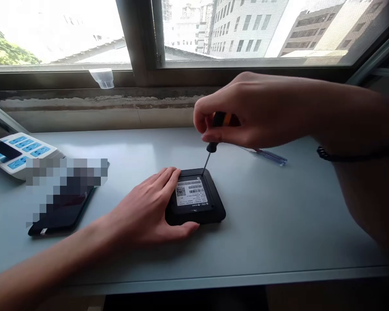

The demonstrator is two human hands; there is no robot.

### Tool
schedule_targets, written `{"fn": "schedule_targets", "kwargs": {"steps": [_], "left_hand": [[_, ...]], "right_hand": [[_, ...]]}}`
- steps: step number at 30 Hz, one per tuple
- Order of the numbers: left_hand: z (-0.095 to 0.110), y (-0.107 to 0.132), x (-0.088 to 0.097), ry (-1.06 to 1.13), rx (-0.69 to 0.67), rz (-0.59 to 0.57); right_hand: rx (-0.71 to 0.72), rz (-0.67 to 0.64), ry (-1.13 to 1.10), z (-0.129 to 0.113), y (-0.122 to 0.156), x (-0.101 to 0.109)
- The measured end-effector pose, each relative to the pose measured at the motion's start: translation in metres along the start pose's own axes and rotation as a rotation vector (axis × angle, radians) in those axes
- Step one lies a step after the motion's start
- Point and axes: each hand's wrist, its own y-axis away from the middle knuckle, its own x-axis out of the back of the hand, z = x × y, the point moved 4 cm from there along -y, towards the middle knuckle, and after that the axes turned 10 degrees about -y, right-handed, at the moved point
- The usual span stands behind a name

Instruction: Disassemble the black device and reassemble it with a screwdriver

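A small black electronic box [216, 202] lies on the table, a white label [192, 193] with barcodes and a QR code facing up. My left hand [152, 205] grips it from the left side, fingers over the far edge and thumb along the near edge. Above the box, my right hand [243, 110] is closed around the black and orange handle of a screwdriver [211, 148]. The thin shaft slants down, its tip at the box's far right corner, close to the label. Whether the tip sits in a screw is too small to tell.
To the left lie a dark phone [63, 216], partly pixelated, and a white device with blue buttons [32, 149]. A tool with a clear bluish handle [270, 157] lies beyond my right wrist. A clear plastic cup [103, 78] is at the window frame [142, 52].
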Motion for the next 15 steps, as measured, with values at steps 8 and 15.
{"fn": "schedule_targets", "kwargs": {"steps": [8, 15], "left_hand": [[-0.0012, 0.0012, -0.0014, 0.004, -0.005, 0.011], [-0.0004, 0.0006, 0.0009, 0.001, 0.005, 0.012]], "right_hand": [[0.09, -0.021, -0.059, 0.005, -0.0033, -0.0009], [0.09, -0.032, -0.076, -0.0006, -0.0001, -0.0015]]}}
